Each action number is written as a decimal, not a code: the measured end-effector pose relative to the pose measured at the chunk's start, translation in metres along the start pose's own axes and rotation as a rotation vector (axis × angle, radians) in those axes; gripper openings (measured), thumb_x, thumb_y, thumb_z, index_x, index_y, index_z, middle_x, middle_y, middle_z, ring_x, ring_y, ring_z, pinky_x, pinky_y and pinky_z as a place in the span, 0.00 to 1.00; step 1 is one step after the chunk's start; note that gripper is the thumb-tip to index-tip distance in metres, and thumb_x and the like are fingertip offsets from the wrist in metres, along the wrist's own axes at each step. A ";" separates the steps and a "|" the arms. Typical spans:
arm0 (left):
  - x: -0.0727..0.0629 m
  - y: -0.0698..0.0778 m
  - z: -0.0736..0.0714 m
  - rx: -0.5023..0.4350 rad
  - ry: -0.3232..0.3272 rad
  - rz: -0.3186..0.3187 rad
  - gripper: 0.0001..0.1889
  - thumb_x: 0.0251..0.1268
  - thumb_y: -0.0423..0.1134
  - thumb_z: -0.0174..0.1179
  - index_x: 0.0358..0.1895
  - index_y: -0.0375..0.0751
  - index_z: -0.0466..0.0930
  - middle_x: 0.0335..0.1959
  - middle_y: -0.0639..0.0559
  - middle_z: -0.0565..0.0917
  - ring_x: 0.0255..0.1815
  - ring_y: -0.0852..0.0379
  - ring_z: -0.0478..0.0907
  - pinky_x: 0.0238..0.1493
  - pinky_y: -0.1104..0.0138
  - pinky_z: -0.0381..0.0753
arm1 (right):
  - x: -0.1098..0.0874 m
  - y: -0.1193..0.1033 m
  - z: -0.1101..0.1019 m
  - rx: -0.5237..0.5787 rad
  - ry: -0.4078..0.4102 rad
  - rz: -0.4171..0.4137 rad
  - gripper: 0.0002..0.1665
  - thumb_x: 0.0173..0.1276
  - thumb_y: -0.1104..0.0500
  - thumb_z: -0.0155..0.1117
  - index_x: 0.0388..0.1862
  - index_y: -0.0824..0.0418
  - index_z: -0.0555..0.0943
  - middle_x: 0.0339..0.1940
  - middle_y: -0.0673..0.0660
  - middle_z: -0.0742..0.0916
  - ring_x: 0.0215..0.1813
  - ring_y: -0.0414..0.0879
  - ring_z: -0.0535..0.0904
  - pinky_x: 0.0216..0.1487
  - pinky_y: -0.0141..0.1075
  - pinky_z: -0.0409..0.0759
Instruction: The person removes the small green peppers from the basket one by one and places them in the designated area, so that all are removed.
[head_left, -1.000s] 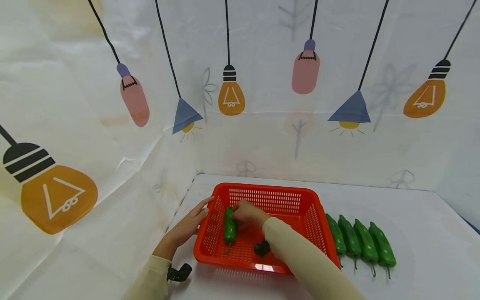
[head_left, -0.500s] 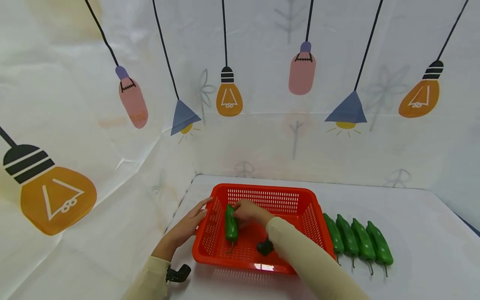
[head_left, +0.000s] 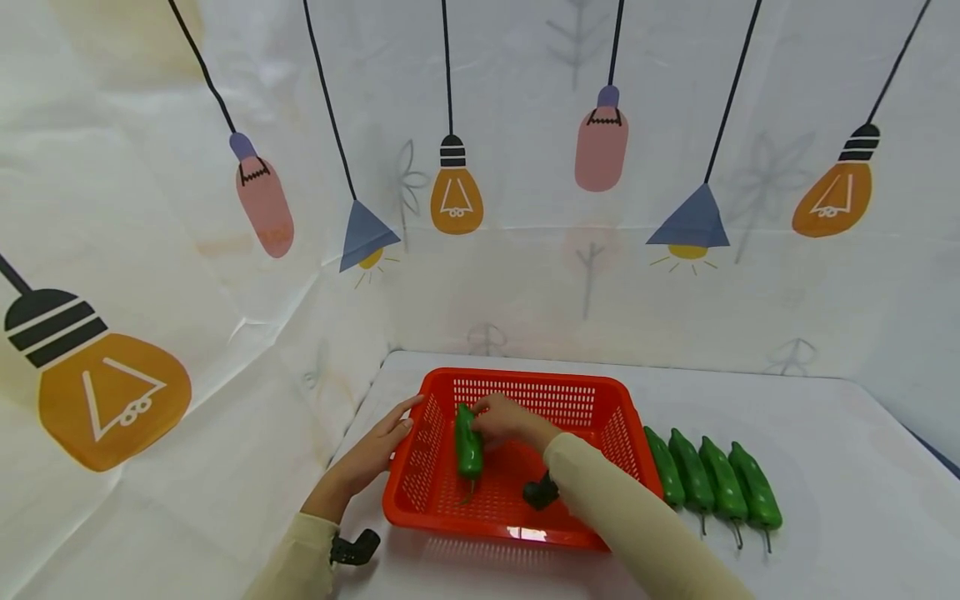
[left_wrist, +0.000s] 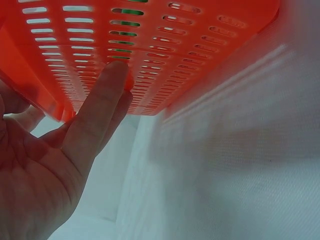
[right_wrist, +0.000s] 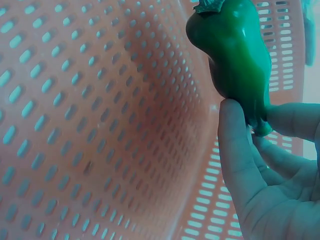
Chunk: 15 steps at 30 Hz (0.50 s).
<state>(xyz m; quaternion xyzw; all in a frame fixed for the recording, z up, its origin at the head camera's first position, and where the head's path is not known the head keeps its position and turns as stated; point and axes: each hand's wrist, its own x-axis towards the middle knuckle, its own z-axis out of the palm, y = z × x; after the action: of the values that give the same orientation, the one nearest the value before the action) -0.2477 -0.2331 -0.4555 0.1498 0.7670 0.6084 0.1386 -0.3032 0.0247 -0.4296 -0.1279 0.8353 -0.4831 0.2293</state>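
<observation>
A long green pepper (head_left: 468, 454) hangs inside the red basket (head_left: 517, 533), near its left wall, with the stem end toward me. My right hand (head_left: 504, 419) pinches it by the narrow tip between thumb and fingers. The right wrist view shows the pepper (right_wrist: 237, 47) with its stem at the top, tilted away from the fingertips. At the basket's left side my left hand (head_left: 369, 457) rests along the rim. In the left wrist view the fingers of this hand (left_wrist: 47, 170) lie straight against the outer slotted wall (left_wrist: 150, 65).
Several green peppers (head_left: 723, 483) lie side by side on the white table (head_left: 825, 450), right of the basket, stems toward me. A white printed sheet (head_left: 525, 300) stands behind and along the left side of the table.
The right hand has shifted a little to the right and away from me, carrying the pepper slightly off the basket's left wall. The left hand stays at the rim.
</observation>
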 end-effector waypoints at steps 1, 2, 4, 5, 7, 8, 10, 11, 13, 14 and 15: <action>0.000 0.000 0.000 0.000 0.001 -0.002 0.29 0.84 0.49 0.44 0.82 0.56 0.50 0.74 0.34 0.64 0.60 0.42 0.76 0.50 0.50 0.85 | 0.000 0.001 -0.001 -0.005 0.003 -0.002 0.20 0.70 0.68 0.62 0.61 0.71 0.78 0.47 0.63 0.84 0.43 0.54 0.85 0.41 0.47 0.87; 0.000 0.001 0.000 0.001 0.000 -0.002 0.29 0.84 0.49 0.44 0.82 0.56 0.50 0.74 0.34 0.64 0.60 0.42 0.76 0.50 0.50 0.84 | 0.000 0.002 -0.003 -0.004 0.005 -0.001 0.20 0.71 0.68 0.62 0.61 0.71 0.78 0.46 0.63 0.84 0.43 0.54 0.85 0.41 0.46 0.87; -0.001 0.001 0.000 0.001 0.001 -0.004 0.30 0.84 0.49 0.44 0.82 0.56 0.50 0.74 0.34 0.64 0.60 0.42 0.76 0.50 0.50 0.84 | -0.002 0.002 -0.005 -0.013 0.009 -0.001 0.20 0.71 0.67 0.63 0.60 0.70 0.79 0.45 0.63 0.84 0.42 0.54 0.85 0.41 0.46 0.88; -0.001 0.001 0.000 0.002 0.002 -0.005 0.30 0.84 0.49 0.44 0.82 0.56 0.50 0.74 0.34 0.64 0.60 0.42 0.75 0.50 0.50 0.84 | -0.003 0.002 -0.006 -0.016 0.012 -0.002 0.20 0.71 0.67 0.63 0.60 0.70 0.79 0.45 0.63 0.84 0.41 0.53 0.85 0.40 0.45 0.88; -0.001 0.002 0.000 0.000 0.005 -0.007 0.30 0.84 0.49 0.44 0.82 0.56 0.50 0.74 0.34 0.64 0.60 0.42 0.75 0.51 0.50 0.84 | -0.005 0.001 -0.009 -0.019 0.017 -0.009 0.20 0.71 0.67 0.63 0.60 0.71 0.79 0.44 0.63 0.84 0.41 0.53 0.85 0.40 0.45 0.88; -0.001 0.002 0.000 0.001 0.005 -0.008 0.30 0.84 0.49 0.44 0.82 0.56 0.49 0.74 0.35 0.64 0.60 0.42 0.75 0.51 0.50 0.84 | -0.006 0.001 -0.010 -0.017 0.018 -0.013 0.20 0.71 0.67 0.62 0.60 0.71 0.79 0.45 0.63 0.84 0.41 0.53 0.85 0.40 0.45 0.88; -0.001 0.002 0.001 0.000 0.005 -0.008 0.30 0.84 0.49 0.44 0.82 0.56 0.49 0.74 0.35 0.63 0.60 0.43 0.75 0.51 0.50 0.84 | -0.009 -0.001 -0.012 -0.010 0.020 -0.018 0.20 0.71 0.68 0.62 0.60 0.71 0.78 0.46 0.63 0.84 0.42 0.54 0.85 0.40 0.46 0.88; -0.001 0.002 0.001 0.000 0.005 -0.009 0.29 0.84 0.49 0.44 0.82 0.56 0.50 0.74 0.35 0.63 0.60 0.43 0.75 0.51 0.50 0.84 | -0.010 -0.001 -0.013 -0.005 0.021 -0.019 0.20 0.71 0.68 0.62 0.61 0.71 0.78 0.46 0.64 0.84 0.42 0.54 0.85 0.40 0.46 0.88; -0.001 0.003 0.001 -0.001 0.003 -0.009 0.29 0.84 0.49 0.44 0.82 0.56 0.50 0.74 0.35 0.64 0.59 0.43 0.75 0.51 0.50 0.84 | -0.012 -0.001 -0.015 0.002 0.020 -0.022 0.20 0.71 0.68 0.62 0.61 0.71 0.78 0.47 0.64 0.84 0.42 0.54 0.86 0.41 0.46 0.88; -0.002 0.003 0.000 -0.002 0.001 -0.008 0.29 0.84 0.49 0.43 0.82 0.56 0.49 0.74 0.35 0.64 0.59 0.43 0.75 0.50 0.50 0.84 | -0.013 -0.001 -0.016 0.005 0.021 -0.019 0.20 0.71 0.68 0.62 0.61 0.71 0.78 0.47 0.64 0.84 0.42 0.54 0.86 0.41 0.46 0.88; -0.001 0.003 0.000 -0.003 0.000 -0.007 0.29 0.84 0.48 0.43 0.82 0.56 0.50 0.73 0.34 0.64 0.59 0.42 0.75 0.50 0.50 0.84 | -0.015 -0.001 -0.018 0.009 0.022 -0.020 0.21 0.71 0.68 0.62 0.61 0.71 0.78 0.47 0.64 0.84 0.42 0.54 0.86 0.41 0.46 0.87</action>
<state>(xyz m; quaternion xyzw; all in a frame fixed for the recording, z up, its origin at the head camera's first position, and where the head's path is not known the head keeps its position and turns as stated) -0.2460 -0.2328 -0.4531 0.1470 0.7666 0.6090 0.1407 -0.2996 0.0436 -0.4173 -0.1298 0.8344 -0.4903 0.2156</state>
